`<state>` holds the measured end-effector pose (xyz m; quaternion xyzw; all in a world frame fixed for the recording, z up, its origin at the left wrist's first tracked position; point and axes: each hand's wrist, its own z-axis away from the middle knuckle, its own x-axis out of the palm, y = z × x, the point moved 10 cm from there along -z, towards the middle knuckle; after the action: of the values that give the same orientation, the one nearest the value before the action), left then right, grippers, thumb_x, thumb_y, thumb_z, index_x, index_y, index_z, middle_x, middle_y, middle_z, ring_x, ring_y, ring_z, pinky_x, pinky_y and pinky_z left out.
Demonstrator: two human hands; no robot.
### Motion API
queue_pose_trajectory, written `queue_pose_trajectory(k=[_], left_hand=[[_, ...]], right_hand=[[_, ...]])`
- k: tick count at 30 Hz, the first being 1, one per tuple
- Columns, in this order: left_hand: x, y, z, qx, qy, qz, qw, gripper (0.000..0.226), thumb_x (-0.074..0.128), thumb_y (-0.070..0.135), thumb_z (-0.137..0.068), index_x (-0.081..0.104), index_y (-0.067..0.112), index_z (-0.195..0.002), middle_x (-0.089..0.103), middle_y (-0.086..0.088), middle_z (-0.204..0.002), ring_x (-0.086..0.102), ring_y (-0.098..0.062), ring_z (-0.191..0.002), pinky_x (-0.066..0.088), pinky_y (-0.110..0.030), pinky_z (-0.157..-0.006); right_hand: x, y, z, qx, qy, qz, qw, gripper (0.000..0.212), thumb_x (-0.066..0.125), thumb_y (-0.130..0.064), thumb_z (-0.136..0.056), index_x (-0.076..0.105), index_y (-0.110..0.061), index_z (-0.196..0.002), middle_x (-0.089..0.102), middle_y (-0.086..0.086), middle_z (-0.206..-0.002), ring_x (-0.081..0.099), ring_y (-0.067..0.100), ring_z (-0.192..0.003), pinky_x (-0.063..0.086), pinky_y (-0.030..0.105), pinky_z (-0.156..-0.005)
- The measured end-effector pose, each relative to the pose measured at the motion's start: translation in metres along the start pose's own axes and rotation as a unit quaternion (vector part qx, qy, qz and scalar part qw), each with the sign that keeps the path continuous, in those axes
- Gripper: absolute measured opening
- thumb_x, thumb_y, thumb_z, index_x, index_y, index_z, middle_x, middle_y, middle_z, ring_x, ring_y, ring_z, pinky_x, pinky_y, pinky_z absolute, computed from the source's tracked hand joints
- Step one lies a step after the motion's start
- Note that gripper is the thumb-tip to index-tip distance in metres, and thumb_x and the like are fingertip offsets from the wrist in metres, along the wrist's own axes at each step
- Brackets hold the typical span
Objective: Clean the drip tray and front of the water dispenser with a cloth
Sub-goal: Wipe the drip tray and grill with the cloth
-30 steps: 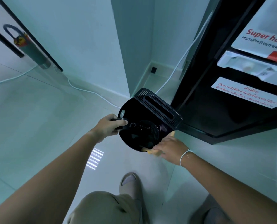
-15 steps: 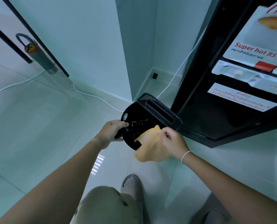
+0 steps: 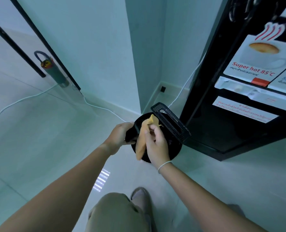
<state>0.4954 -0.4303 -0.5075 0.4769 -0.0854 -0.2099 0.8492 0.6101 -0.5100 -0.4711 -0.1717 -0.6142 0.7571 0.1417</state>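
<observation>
The black drip tray (image 3: 174, 150) is held in the air, tilted, beside the black water dispenser (image 3: 236, 124). Its slotted grille (image 3: 169, 122) stands up along the far edge. My left hand (image 3: 120, 133) grips the tray's left rim. My right hand (image 3: 154, 141) holds a yellow cloth (image 3: 142, 141) against the tray's inside, with the cloth hanging down over the near part. The dispenser front shows a "Super hot 85°C" label (image 3: 254, 64) and white taps (image 3: 239, 87) below it.
A white cable (image 3: 95, 104) runs along the pale tiled floor and up behind the dispenser. A dark umbrella (image 3: 53, 67) leans by a glass door at the left. A wall corner (image 3: 135, 64) stands just behind the tray. My knee and shoe are below.
My right hand brought the cloth from under the tray's near edge up onto its inner face. The tray rose slightly, and the view tilted upward to show more of the dispenser front.
</observation>
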Motion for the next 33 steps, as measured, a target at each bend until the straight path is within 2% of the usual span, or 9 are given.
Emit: queue_pose_trajectory(k=[5, 8, 13, 17, 19, 23, 26, 29, 33], left_hand=[[-0.003, 0.008, 0.006, 0.012, -0.029, -0.064, 0.997, 0.028, 0.044, 0.021, -0.093, 0.064, 0.012, -0.076, 0.065, -0.003, -0.068, 0.063, -0.019, -0.070, 0.058, -0.035, -0.071], [-0.006, 0.008, 0.009, 0.006, -0.029, -0.058, 0.998, 0.033, 0.048, 0.025, -0.088, 0.070, 0.015, -0.066, 0.066, -0.010, -0.065, 0.066, -0.024, -0.065, 0.059, -0.034, -0.066], [-0.034, 0.010, 0.007, -0.003, 0.034, -0.003, 0.999, 0.027, 0.054, 0.028, -0.077, 0.064, 0.003, -0.073, 0.062, -0.014, -0.063, 0.062, -0.032, -0.054, 0.057, -0.035, -0.052], [-0.043, 0.008, 0.004, -0.009, 0.074, 0.013, 0.997, 0.026, 0.056, 0.024, -0.082, 0.062, 0.003, -0.068, 0.061, -0.010, -0.053, 0.062, -0.031, -0.049, 0.057, -0.035, -0.049], [-0.043, 0.007, 0.002, -0.013, 0.107, -0.008, 0.994, 0.029, 0.054, 0.022, -0.088, 0.060, 0.004, -0.066, 0.060, -0.009, -0.052, 0.062, -0.030, -0.049, 0.058, -0.036, -0.050], [-0.037, 0.005, 0.001, -0.008, 0.113, -0.027, 0.993, 0.027, 0.049, 0.021, -0.089, 0.058, 0.003, -0.072, 0.057, -0.013, -0.067, 0.062, -0.026, -0.054, 0.058, -0.034, -0.051], [-0.040, 0.007, 0.004, -0.003, 0.113, -0.017, 0.993, 0.021, 0.049, 0.014, -0.087, 0.059, 0.003, -0.071, 0.056, -0.014, -0.068, 0.065, -0.024, -0.050, 0.054, -0.031, -0.045], [-0.050, 0.011, 0.005, -0.004, 0.117, -0.010, 0.993, 0.021, 0.050, 0.014, -0.083, 0.059, 0.001, -0.069, 0.056, -0.019, -0.068, 0.064, -0.037, -0.052, 0.057, -0.040, -0.048], [-0.060, 0.020, 0.005, 0.017, 0.106, -0.014, 0.994, 0.024, 0.049, 0.014, -0.078, 0.059, 0.005, -0.058, 0.056, -0.018, -0.056, 0.062, -0.039, -0.048, 0.057, -0.052, -0.058]], right_hand=[[0.012, -0.015, 0.002, -0.112, -0.008, 0.182, 0.977, 0.030, 0.054, -0.018, -0.090, 0.059, -0.014, -0.120, 0.055, -0.006, -0.130, 0.041, 0.012, -0.122, 0.026, 0.021, -0.105], [0.012, -0.002, -0.005, -0.086, -0.044, 0.176, 0.980, 0.040, 0.048, -0.013, -0.092, 0.049, -0.011, -0.132, 0.047, 0.000, -0.141, 0.036, 0.017, -0.133, 0.024, 0.033, -0.113], [0.003, 0.036, -0.017, 0.016, -0.099, 0.170, 0.980, 0.046, 0.032, -0.013, -0.098, 0.030, -0.018, -0.144, 0.028, -0.005, -0.153, 0.021, 0.009, -0.141, 0.013, 0.026, -0.116], [-0.006, 0.038, -0.019, 0.053, -0.046, 0.106, 0.992, 0.044, 0.035, -0.010, -0.097, 0.038, -0.016, -0.140, 0.033, -0.003, -0.150, 0.026, 0.010, -0.139, 0.017, 0.018, -0.112], [0.006, 0.020, -0.011, 0.008, -0.039, 0.093, 0.995, 0.040, 0.038, -0.008, -0.097, 0.045, -0.013, -0.136, 0.039, -0.002, -0.147, 0.031, 0.012, -0.138, 0.018, 0.010, -0.106], [0.032, -0.008, 0.007, -0.096, -0.043, 0.130, 0.986, 0.038, 0.042, -0.010, -0.096, 0.049, -0.015, -0.132, 0.043, -0.001, -0.144, 0.033, 0.020, -0.134, 0.018, 0.020, -0.112], [0.028, -0.017, 0.006, -0.145, -0.018, 0.192, 0.970, 0.037, 0.045, -0.014, -0.095, 0.051, -0.021, -0.131, 0.047, -0.005, -0.141, 0.037, 0.021, -0.125, 0.015, 0.014, -0.105], [0.013, -0.013, -0.007, -0.132, 0.021, 0.233, 0.963, 0.035, 0.045, -0.018, -0.094, 0.055, -0.023, -0.127, 0.053, -0.010, -0.135, 0.041, 0.021, -0.123, 0.021, 0.025, -0.109], [-0.015, 0.011, -0.027, -0.035, 0.057, 0.270, 0.961, 0.030, 0.040, -0.027, -0.095, 0.060, -0.030, -0.118, 0.056, -0.016, -0.129, 0.036, 0.019, -0.129, 0.023, 0.040, -0.103]])
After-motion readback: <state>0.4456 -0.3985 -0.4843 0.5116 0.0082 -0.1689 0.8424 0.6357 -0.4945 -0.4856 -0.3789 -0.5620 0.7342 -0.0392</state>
